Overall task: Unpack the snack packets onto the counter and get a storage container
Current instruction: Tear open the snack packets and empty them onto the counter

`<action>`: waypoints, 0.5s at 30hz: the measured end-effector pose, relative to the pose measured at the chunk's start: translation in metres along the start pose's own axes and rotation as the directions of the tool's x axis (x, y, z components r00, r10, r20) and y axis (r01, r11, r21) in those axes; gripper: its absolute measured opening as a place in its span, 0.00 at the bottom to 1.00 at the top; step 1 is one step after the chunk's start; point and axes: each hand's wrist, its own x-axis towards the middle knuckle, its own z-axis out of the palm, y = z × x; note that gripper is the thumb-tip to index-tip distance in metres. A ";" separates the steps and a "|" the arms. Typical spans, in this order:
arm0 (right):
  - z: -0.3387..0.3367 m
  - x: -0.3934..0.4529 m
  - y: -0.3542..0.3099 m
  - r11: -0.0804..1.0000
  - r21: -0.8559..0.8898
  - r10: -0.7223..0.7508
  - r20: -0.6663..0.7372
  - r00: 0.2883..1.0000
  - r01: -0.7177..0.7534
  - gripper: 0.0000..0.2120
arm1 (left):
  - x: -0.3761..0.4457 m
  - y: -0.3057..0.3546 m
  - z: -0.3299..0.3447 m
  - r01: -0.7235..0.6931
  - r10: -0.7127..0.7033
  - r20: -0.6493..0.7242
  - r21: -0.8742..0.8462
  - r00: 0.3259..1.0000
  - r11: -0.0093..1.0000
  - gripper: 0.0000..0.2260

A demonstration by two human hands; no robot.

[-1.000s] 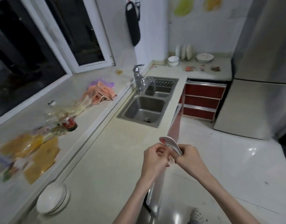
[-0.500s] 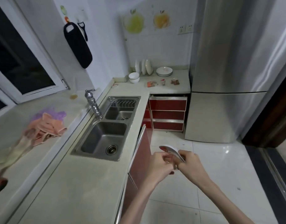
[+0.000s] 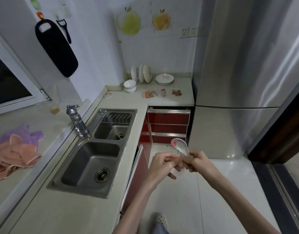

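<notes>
A small white packet [image 3: 180, 147] with a pink-red patch at its far end stands up out of the right hand [image 3: 197, 162], whose grip is curled round the packet's lower part, thumb and fingers pinching it so that the rounded upper half rises free above the knuckles. The left hand [image 3: 163, 163] is just beside it, touching the right hand's fingers at the packet's base; its fingers are bent inward, but whether its grip actually pinches the packet or only meets the other hand I cannot tell. Both forearms reach up from the lower edge of the view and converge over the pale floor, in front of a partly open red cabinet door [image 3: 137, 173] below the bench [image 3: 69, 213]. The hands are held in the air, clear of the bench edge. Three more snack packets [image 3: 163, 93] lie on the far corner of the bench, well apart from the hands, near a stack of white bowls [image 3: 130, 86], upright plates [image 3: 143, 73] and a flat plate [image 3: 164, 79]. A double steel sink [image 3: 94, 152] with a tap [image 3: 77, 121] is set in the bench to the left, and peach and purple cloths [image 3: 17, 149] lie on the window ledge beyond it. A steel fridge [image 3: 246, 65] fills the right side
</notes>
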 end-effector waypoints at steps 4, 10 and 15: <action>0.000 0.061 -0.027 0.980 -0.196 -0.028 -0.094 0.995 0.009 0.17 | 0.057 0.018 -0.025 -0.108 0.119 -0.072 0.136 0.990 0.985 0.10; 0.001 0.147 -0.049 0.995 -0.072 -0.076 -0.077 0.994 0.070 0.19 | 0.133 0.031 -0.070 -0.137 0.143 -0.083 0.076 0.986 0.988 0.10; -0.010 0.195 -0.042 0.950 0.312 0.001 0.071 0.997 -0.023 0.11 | 0.182 0.025 -0.087 -0.021 0.038 0.074 -0.212 0.996 0.977 0.08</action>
